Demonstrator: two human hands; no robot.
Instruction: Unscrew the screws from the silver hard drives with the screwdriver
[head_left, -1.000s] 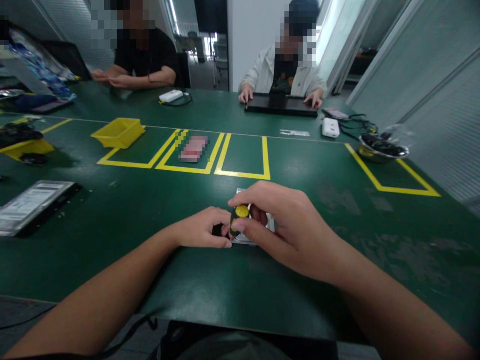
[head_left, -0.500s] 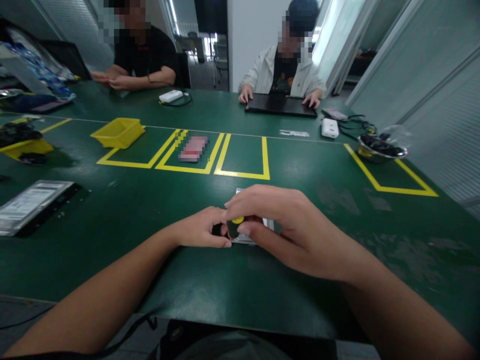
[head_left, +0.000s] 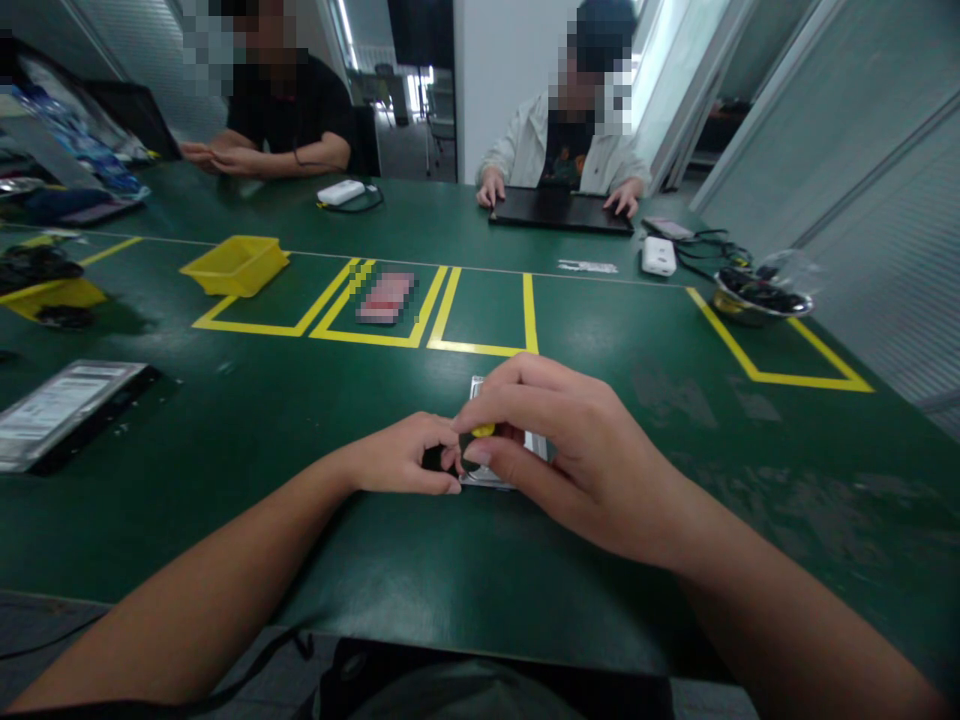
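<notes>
R hand (head_left: 577,450) pinches screwdriver (head_left: 482,431) upright on the drive (head_left: 478,386) near the table's (head_left: 450,570) front edge, L hand (head_left: 409,465) curled at its left side, grip unclear; any tilt & the tip may slip, scratching it.

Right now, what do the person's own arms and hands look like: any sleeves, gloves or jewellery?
The left forearm and right forearm are bare, with no sleeves reaching into view. The left hand and right hand wear no gloves, and no rings, watch or wristband show. No markings or cables are visible.
</notes>
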